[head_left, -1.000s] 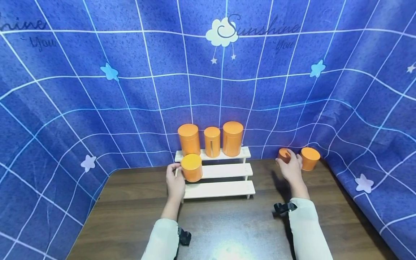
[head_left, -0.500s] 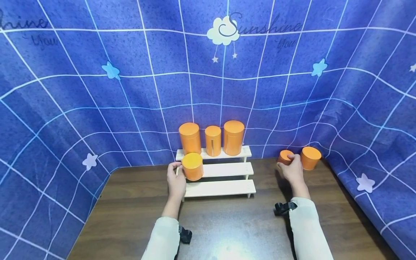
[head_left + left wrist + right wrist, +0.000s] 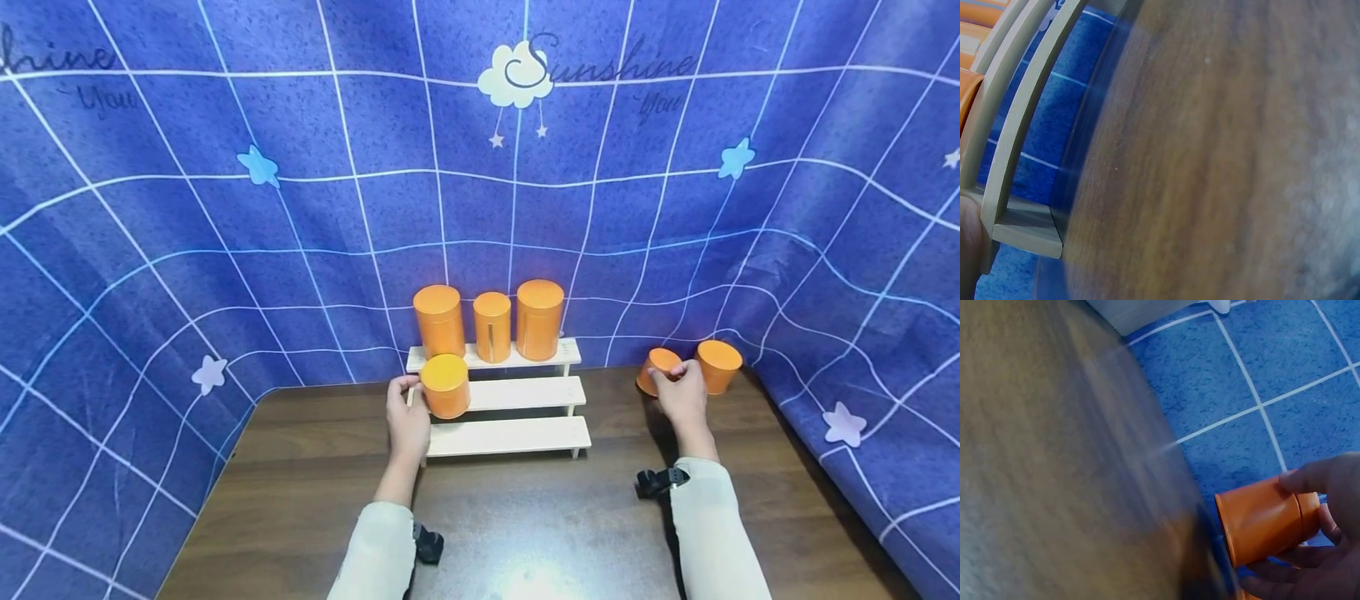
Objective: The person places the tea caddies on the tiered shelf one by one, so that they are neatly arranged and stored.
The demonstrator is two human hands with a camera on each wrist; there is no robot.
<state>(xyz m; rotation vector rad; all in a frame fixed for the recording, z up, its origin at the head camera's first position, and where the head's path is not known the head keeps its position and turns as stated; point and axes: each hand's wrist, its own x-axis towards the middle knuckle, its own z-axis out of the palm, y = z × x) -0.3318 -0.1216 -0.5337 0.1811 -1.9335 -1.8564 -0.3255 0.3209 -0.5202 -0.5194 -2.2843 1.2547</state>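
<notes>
My left hand [image 3: 407, 421] is at the left end of a white three-step display rack [image 3: 510, 437], thumb and finger curled against the left side of a squat orange canister [image 3: 446, 387] at the middle step. In the left wrist view, a bit of my hand [image 3: 969, 240] shows by the rack's end, and most of that canister is out of frame. My right hand [image 3: 684, 398] grips a small orange canister [image 3: 1263, 519] near its lid, thumb on one side and fingers on the other. A wider orange canister [image 3: 717, 368] stands just right of that hand.
On the rack's top step stand three taller orange canisters: one at left [image 3: 439, 325], a narrower one in the middle [image 3: 492, 329] and another at right [image 3: 539, 322]. A blue patterned cloth [image 3: 375, 208] hangs behind and around the brown wooden table [image 3: 322, 475].
The right-hand fingers have closed round the small canister, and it has shifted slightly toward the person with more of its side showing. The left hand and its canister have hardly moved.
</notes>
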